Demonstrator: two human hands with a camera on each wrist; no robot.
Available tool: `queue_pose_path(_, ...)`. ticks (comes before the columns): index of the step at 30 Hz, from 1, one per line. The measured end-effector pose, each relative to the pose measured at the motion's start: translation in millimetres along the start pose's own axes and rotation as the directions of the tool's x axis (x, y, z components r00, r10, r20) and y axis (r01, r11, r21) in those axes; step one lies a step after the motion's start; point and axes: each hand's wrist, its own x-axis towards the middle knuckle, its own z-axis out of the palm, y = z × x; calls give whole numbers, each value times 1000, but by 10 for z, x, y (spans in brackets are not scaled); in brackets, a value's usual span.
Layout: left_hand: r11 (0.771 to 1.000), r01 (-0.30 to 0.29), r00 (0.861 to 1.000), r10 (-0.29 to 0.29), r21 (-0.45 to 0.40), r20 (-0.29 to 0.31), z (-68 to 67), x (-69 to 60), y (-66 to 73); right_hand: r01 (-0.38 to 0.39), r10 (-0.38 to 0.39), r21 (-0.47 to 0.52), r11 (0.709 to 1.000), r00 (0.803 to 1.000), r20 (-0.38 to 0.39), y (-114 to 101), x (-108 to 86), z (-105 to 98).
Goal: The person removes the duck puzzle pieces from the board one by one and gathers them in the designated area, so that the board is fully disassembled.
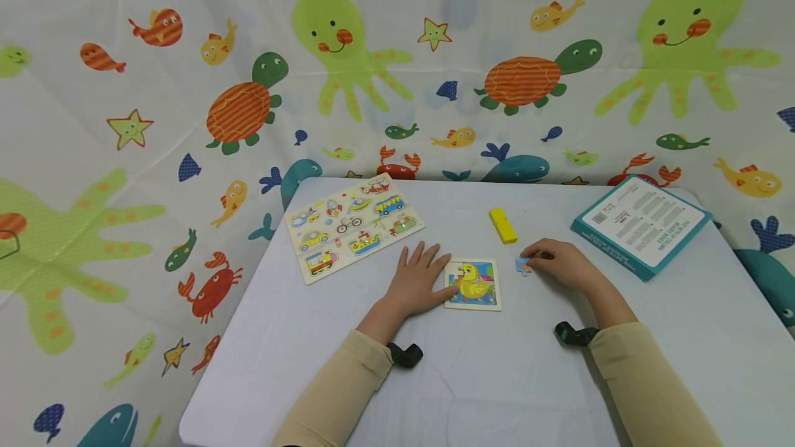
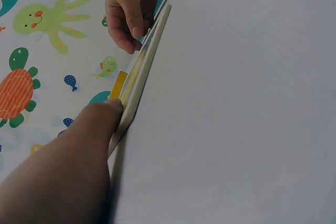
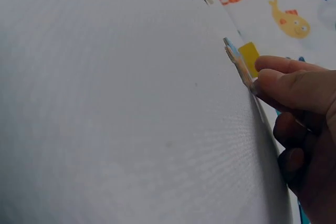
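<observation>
A small square duck puzzle [image 1: 475, 285] in a pale wooden frame lies on the white table. My left hand [image 1: 417, 280] lies spread beside its left side, and the thumb touches the puzzle. In the left wrist view, that thumb rests at the edge of the puzzle frame [image 2: 143, 74]. To the right of the puzzle, my right hand [image 1: 562, 264] pinches a small blue and orange jigsaw piece [image 1: 522, 266] between thumb and finger. The right wrist view shows the jigsaw piece [image 3: 239, 64] tilted, partly covered by the fingertips.
A yellow block [image 1: 502, 225] lies behind the puzzle. At the back left is a wooden vehicle puzzle board [image 1: 335, 250]. A teal box [image 1: 642, 226] lies at the back right. Behind the table hangs a sea-animal cloth [image 1: 385, 26].
</observation>
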Motion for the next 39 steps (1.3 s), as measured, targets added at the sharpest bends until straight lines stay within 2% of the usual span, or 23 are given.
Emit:
queue_pose_path(9,1000,0,1000,0,6,-1,14,2,3,-22,22,-14,1000,1000,-16,-111,-13,-36)
queue_pose_path(14,1000,7,1000,-7,-2,1,20,6,6,-13,12,-12,1000,1000,-26,-287,-9,-36)
queue_pose_path(20,1000,12,1000,-12,-2,4,17,7,5,23,-24,31,999,999,21,-504,26,-27)
queue_pose_path(28,1000,15,1000,-15,8,3,2,4,13,94,-95,19,995,994,52,-737,166,120)
queue_pose_path(39,1000,10,1000,-10,22,-2,-3,2,8,143,-147,40,989,984,100,-984,320,370)
